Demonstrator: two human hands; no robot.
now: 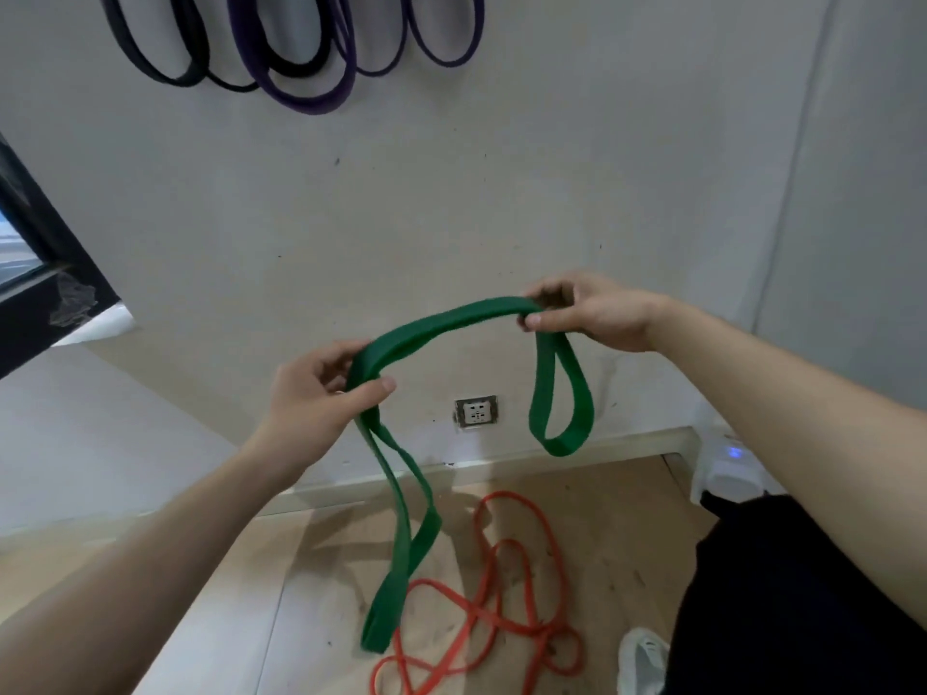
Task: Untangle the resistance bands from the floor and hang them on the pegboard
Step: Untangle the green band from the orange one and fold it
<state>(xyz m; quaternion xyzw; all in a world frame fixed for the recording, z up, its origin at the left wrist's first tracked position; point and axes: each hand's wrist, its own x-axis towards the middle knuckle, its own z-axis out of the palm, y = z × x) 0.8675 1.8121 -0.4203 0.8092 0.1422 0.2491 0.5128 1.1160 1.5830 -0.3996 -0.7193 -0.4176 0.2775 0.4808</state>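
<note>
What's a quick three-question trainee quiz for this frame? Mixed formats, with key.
1. True or false: the left hand and right hand both grip the green band.
2. Where does the orange tangle lie? A) on the floor B) over a peg C) in one hand
3. Fill in: the hanging bands on the wall are black and ____.

Key: 1 true; 2 A; 3 purple.

Plain home-gym corner: hung bands (306,103) on scuffed wall (451,203), socket (475,412), wooden floor (311,569).
</note>
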